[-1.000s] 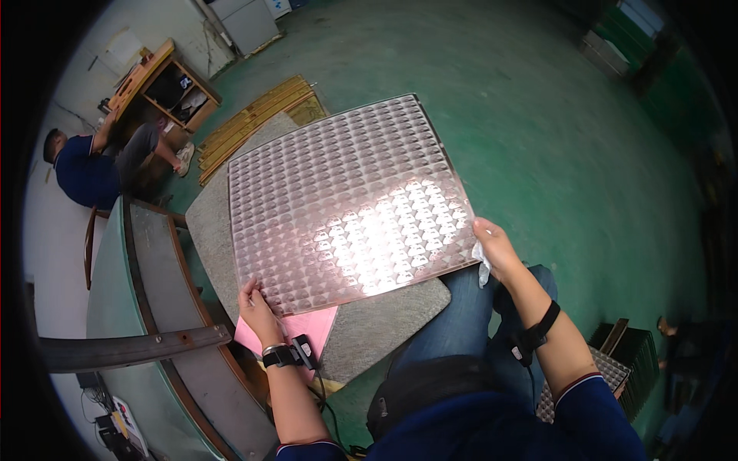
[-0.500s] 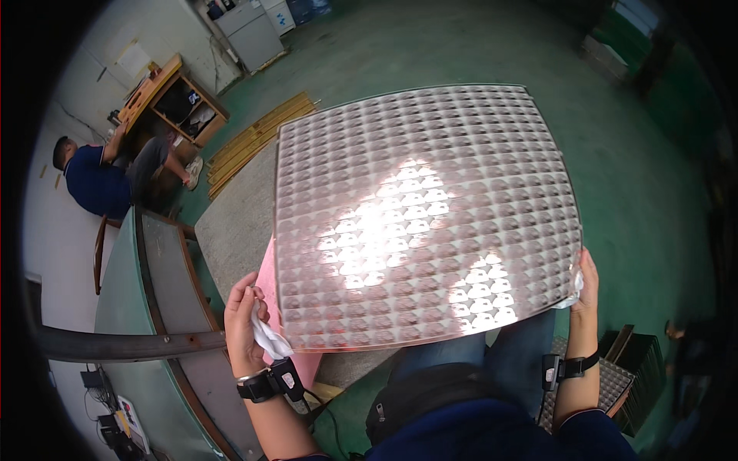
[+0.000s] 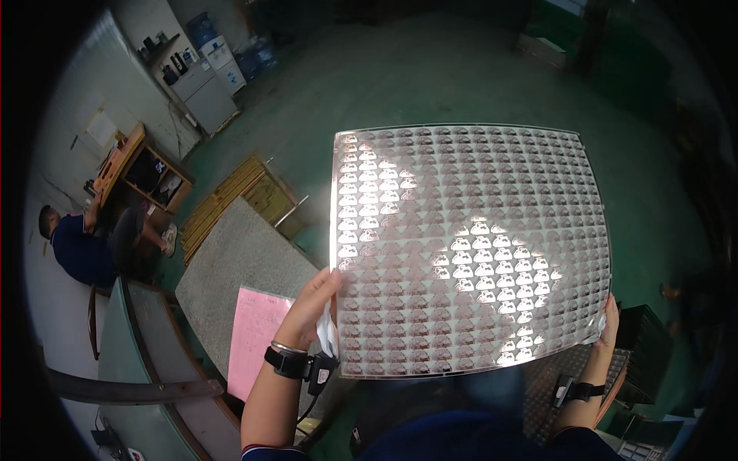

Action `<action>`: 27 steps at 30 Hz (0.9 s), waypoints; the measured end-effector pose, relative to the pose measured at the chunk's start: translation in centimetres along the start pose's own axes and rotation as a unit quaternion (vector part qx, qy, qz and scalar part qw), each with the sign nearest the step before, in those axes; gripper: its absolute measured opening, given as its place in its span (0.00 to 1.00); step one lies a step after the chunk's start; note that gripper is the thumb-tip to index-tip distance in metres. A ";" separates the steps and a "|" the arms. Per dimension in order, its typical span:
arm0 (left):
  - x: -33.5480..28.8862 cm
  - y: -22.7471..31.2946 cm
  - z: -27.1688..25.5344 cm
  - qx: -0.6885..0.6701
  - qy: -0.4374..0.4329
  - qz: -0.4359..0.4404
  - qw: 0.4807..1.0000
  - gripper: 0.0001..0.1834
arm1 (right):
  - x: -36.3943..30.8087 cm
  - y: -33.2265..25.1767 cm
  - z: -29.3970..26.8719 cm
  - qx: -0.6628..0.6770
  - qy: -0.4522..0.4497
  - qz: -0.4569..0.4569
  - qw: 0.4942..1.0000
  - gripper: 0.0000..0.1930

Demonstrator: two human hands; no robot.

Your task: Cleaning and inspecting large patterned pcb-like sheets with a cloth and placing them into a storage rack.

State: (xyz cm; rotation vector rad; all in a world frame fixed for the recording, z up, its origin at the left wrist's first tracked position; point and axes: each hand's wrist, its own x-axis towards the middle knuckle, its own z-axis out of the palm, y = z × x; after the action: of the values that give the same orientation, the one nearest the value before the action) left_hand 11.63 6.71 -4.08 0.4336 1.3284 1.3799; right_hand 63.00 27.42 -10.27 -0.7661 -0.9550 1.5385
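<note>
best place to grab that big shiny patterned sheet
By its two side edges, one hand from each side, as the left hand and right hand do now: the patterned sheet is wide, thin and held up off the table, so opposite edges keep it flat.

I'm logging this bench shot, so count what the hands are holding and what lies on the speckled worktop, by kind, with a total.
Shiny patterned sheet, held up by left hand and right hand: 1
White cloth, against the left hand: 1
Pink paper on the speckled worktop: 1
Total: 3
</note>
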 end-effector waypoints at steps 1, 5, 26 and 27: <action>0.0 0.6 0.6 0.032 -0.028 0.032 0.999 0.18 | -0.6 -0.4 -1.0 -0.041 -0.009 0.033 0.999 0.19; -0.1 0.5 2.4 0.015 -0.048 0.067 0.996 0.18 | -2.8 -0.7 -4.9 -0.100 0.024 0.089 0.991 0.16; -1.4 0.0 6.1 0.135 -0.137 0.050 0.980 0.17 | -1.3 -1.4 -4.5 -0.144 0.224 -0.014 0.964 0.10; -0.8 -0.5 5.6 0.155 -0.110 0.062 0.980 0.16 | -1.6 -1.9 -4.7 -0.161 0.220 -0.011 0.962 0.10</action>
State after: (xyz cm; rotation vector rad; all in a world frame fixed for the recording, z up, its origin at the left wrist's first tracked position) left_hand 16.79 8.42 -2.49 0.8667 1.3514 1.1865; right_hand 68.28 26.71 -10.79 -1.2635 -0.8775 1.1325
